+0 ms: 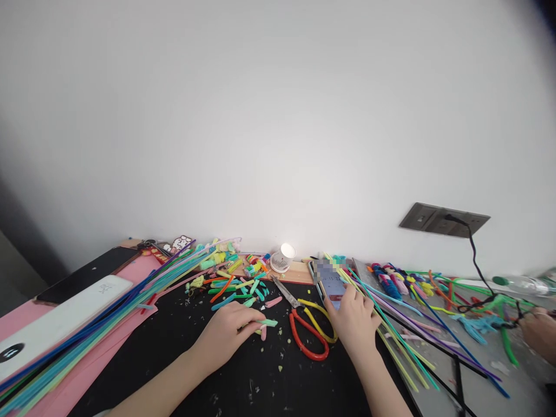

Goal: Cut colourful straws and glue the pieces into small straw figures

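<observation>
My left hand (pixel 232 331) pinches a short mint-green pipe cleaner piece (pixel 269 322) between thumb and fingers, above the black mat (pixel 243 382). A pink and a yellowish piece show just below its fingertips. My right hand (pixel 356 318) rests its slightly spread fingers on the lower part of a phone (pixel 332 285) with a lit screen. Between the hands lie scissors (pixel 310 333) with one red and one yellow handle, blades pointing to the wall. Cut pipe cleaner pieces (pixel 256 288) are heaped beyond my left hand.
Long pipe cleaners lie in bundles left (pixel 108 330) and right (pixel 403 336). A white paper cup (pixel 282 259) stands by the wall. On the left is a white device (pixel 65 315) over pink paper. A bottle (pixel 521 284), black cable (pixel 475 255) and another person's hand (pixel 538 330) are right.
</observation>
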### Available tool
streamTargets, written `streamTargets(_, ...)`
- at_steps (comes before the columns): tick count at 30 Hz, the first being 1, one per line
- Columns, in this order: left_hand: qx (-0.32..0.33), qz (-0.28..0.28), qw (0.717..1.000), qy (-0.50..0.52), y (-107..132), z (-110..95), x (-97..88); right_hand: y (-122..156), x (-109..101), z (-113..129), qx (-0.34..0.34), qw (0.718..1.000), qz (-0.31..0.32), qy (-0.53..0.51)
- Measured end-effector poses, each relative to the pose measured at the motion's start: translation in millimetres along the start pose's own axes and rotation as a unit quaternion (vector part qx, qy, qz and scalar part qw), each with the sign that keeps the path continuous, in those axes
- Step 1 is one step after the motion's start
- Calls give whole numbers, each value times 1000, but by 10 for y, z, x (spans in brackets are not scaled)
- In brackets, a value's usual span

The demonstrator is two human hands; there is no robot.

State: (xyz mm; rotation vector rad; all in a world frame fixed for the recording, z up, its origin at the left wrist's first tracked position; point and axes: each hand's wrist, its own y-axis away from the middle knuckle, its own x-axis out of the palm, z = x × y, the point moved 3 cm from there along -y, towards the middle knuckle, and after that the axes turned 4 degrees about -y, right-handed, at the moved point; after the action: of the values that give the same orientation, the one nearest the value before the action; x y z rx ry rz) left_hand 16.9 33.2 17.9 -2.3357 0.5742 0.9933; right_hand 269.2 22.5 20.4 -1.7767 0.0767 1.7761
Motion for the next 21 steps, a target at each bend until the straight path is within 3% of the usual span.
streamTargets(9, -1, 9, 1000, 27, 2, 35, 11, -138, 84, 13, 50, 994, 96, -1)
streamTargets(21, -2, 18, 999, 41, 3, 0, -26, -439, 163, 72, 61, 988, 139, -17)
